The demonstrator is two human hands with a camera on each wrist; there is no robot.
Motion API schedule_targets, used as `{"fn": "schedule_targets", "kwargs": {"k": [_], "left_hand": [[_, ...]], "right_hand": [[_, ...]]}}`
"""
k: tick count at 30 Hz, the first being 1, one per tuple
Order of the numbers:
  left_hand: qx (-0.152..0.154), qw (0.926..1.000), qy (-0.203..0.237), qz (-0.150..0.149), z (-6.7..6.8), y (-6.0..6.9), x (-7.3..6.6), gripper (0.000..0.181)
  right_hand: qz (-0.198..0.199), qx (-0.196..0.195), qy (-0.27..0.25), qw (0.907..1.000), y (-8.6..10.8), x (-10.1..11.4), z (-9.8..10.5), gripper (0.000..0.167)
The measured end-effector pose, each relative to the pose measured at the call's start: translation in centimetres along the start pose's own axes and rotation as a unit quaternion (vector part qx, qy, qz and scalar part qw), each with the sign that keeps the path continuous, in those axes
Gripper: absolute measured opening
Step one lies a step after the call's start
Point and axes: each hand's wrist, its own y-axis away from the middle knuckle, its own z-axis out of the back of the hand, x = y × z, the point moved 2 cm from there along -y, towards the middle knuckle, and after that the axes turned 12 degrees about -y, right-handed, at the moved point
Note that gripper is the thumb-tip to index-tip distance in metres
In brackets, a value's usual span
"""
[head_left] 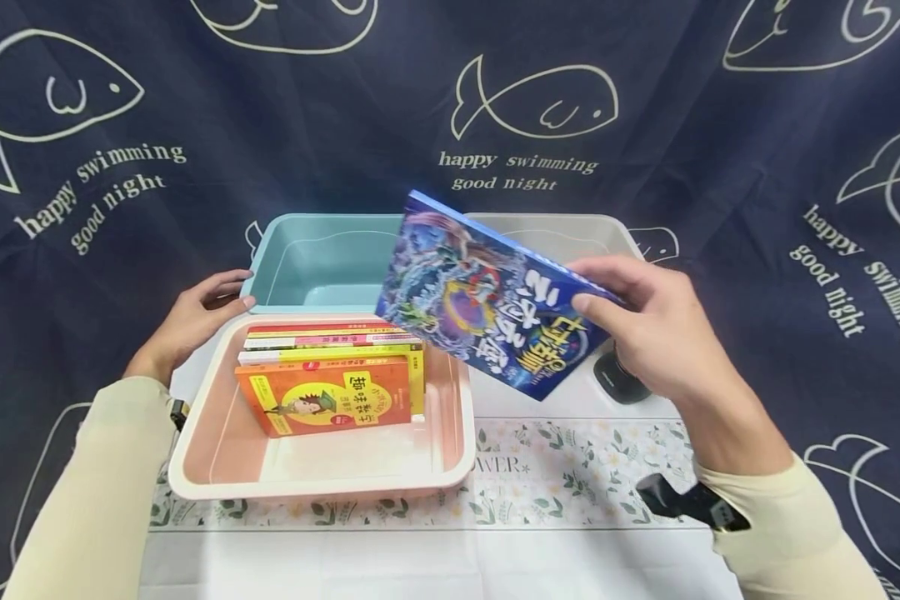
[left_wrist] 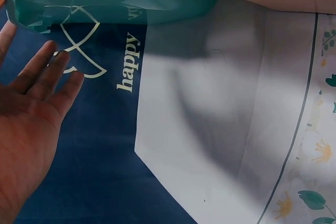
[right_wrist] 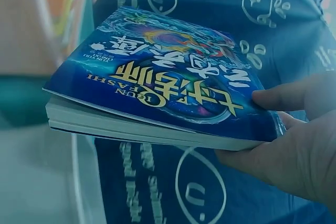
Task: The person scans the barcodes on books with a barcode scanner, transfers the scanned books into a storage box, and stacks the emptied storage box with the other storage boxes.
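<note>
My right hand (head_left: 656, 325) pinches a thick blue book (head_left: 487, 300) by one corner and holds it up, tilted, in front of the grey bin. In the right wrist view the thumb and a finger press on the covers of the book (right_wrist: 168, 77), its page edges showing. My left hand (head_left: 195, 317) is at the left edge of the teal bin (head_left: 258, 250), fingertips by its rim. In the left wrist view its fingers (left_wrist: 63, 90) look nearly straight. Several books stand in the pink bin (head_left: 187, 450), an orange book (head_left: 330, 396) foremost.
Beyond the blue book is the grey bin (head_left: 615, 229), partly hidden. A black rounded object (head_left: 618, 379) lies beneath my right hand. The bins stand on a white table with a floral cloth strip (head_left: 592, 483). A dark blue curtain (head_left: 390, 108) with fish drawings hangs behind.
</note>
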Motion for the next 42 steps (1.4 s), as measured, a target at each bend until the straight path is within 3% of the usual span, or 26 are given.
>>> {"fn": "schedule_targets", "kwargs": {"k": [3,9,13,21,28,38,42], "left_hand": [[0.006,1.0000,0.004,0.005,0.1,0.1,0.1,0.070],[0.011,0.9999,0.010,0.007,0.1,0.0,0.0,0.072],[0.009,0.9999,0.012,0.004,0.1,0.0,-0.1,0.071],[0.014,0.9997,0.021,0.005,0.1,0.1,-0.3,0.072],[0.014,0.9996,0.025,0.007,0.1,0.1,0.0,0.072],[0.018,0.9993,0.030,0.009,0.0,0.0,-0.1,0.073],[0.014,0.9995,0.029,0.008,0.0,0.1,0.0,0.072]], "right_hand": [[-0.035,-0.022,0.028,0.9988,1.3,-1.2,1.7,0.030],[-0.060,-0.076,0.114,0.9888,3.5,-3.6,4.8,0.031],[-0.086,-0.104,0.132,0.9821,4.7,-5.1,6.8,0.032],[-0.087,-0.135,0.085,0.9834,6.6,-8.9,9.2,0.027],[-0.097,-0.138,-0.047,0.9846,8.3,-12.9,9.7,0.032],[-0.196,-0.152,0.031,0.9683,10.8,-17.4,9.3,0.022],[-0.217,-0.162,-0.006,0.9626,11.7,-18.5,9.3,0.022]]}}
